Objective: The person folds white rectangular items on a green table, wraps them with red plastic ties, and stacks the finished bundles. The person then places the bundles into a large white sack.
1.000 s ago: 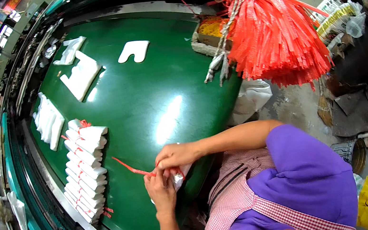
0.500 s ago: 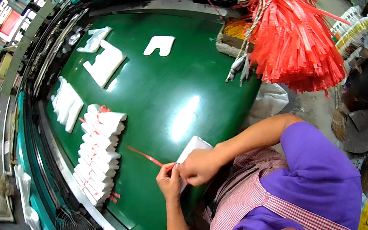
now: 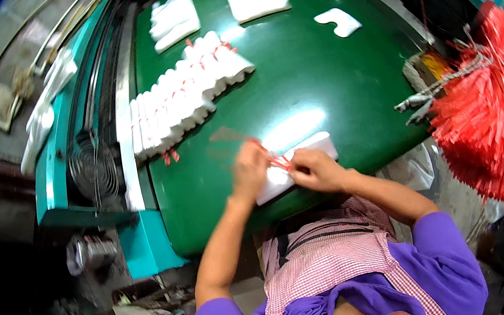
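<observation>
- White bundle (image 3: 315, 145) flat on the green tabletop (image 3: 319, 84), close to the near edge, right before the person, with both hands over it.
- Red strip (image 3: 276, 161) across the top of that bundle, between the hands, with a blurred loose end off to the left.
- Left hand (image 3: 250, 169) at the bundle's left part, fingers curled in and pinching the red strip; exact fingertip placing too blurred to tell.
- Right hand (image 3: 318, 170) on the other side, thumb and forefinger pressed together on the red strip, remaining fingers folded.
- Beyond the left hand, a slanting row of white rolls (image 3: 181, 106), side by side, with red ties around them.
- Farther back, a white stack (image 3: 174, 19), a notched white bag (image 3: 258, 1) and a small curved white piece (image 3: 339, 22).
- To the right, a thick bunch of red strips (image 3: 482, 121), hanging beside the table.
</observation>
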Motion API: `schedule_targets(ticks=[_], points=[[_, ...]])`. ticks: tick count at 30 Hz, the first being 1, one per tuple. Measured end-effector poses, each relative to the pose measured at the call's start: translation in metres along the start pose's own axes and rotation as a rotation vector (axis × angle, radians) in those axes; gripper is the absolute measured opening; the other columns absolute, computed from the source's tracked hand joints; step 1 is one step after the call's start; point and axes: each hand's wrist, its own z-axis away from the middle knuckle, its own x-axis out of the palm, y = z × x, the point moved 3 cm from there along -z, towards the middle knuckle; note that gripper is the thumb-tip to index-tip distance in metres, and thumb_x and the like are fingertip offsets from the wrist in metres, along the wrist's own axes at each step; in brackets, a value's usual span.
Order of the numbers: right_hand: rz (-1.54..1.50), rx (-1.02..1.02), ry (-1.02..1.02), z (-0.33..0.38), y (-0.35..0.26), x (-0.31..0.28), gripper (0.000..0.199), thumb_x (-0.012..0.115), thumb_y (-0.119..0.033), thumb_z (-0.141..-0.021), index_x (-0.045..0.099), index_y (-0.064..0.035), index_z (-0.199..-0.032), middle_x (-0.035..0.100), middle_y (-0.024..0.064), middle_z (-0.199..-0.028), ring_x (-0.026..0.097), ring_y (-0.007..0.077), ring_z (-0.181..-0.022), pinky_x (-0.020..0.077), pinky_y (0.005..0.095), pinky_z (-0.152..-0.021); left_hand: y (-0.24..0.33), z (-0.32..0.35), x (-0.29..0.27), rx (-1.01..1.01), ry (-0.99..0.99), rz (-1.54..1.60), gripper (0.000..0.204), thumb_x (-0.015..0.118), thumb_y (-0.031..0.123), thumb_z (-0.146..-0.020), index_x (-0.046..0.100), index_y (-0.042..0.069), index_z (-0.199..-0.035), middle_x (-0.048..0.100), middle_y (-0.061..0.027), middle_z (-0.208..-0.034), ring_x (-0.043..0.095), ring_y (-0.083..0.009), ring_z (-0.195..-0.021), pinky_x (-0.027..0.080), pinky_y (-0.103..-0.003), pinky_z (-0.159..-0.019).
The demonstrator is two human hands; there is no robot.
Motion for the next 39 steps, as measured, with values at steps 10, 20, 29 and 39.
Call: schedule_targets(ticks=[10, 20, 29, 39], points=[[-0.329, 0.556, -0.126, 0.075, 0.012, -0.022, 0.025, 0.064, -0.013, -0.087, 0.056, 0.0004, -0.107, 0.065, 0.0099, -0.098, 0.064, 0.0149, -0.085, 0.0529, 0.0265, -0.070, 0.017, 0.018, -0.009, -0.131, -0.480, -0.028, 0.042, 0.071, 0.036, -0.075, 0.060, 0.013, -0.109, 0.063, -0.0081, -0.095, 0.061, -0.0300, -0.087, 0.049, -0.040, -0.079], [-0.795, 0.523, 0.291, -0.027, 0.048, -0.007, 0.037, 0.064, -0.016, -0.085, 0.052, 0.0026, -0.113, 0.062, 0.0089, -0.098, 0.061, 0.0147, -0.084, 0.0512, 0.0294, -0.071, 0.017, -0.001, 0.017, -0.223, -0.236, 0.296, 0.039, 0.068, 0.018, -0.082, 0.056, -0.002, -0.113, 0.064, -0.0144, -0.093, 0.061, -0.0261, -0.073, 0.051, -0.033, -0.071], [0.039, 0.194, 0.216, -0.273, 0.127, -0.106, 0.063, 0.062, -0.026, -0.086, 0.036, -0.0012, -0.137, 0.056, 0.0171, -0.120, 0.059, 0.0243, -0.103, 0.0473, 0.0357, -0.088, -0.157, -0.135, -0.127, -0.246, 0.116, -0.591, 0.028, 0.062, 0.010, -0.075, 0.066, 0.006, -0.103, 0.055, -0.0125, -0.123, 0.049, -0.0323, -0.113, 0.039, -0.041, -0.097], [0.520, 0.363, -0.170, -0.359, 0.106, 0.008, 0.106, 0.075, -0.032, -0.061, 0.018, 0.0082, -0.141, 0.046, 0.0313, -0.125, 0.049, 0.0417, -0.114, 0.0422, 0.0413, -0.098, -0.195, -0.135, -0.120, -0.370, 0.045, -0.613, 0.025, 0.068, 0.014, -0.069, 0.068, 0.013, -0.094, 0.033, -0.0126, -0.144, 0.025, -0.0383, -0.135, 0.022, -0.064, -0.103]])
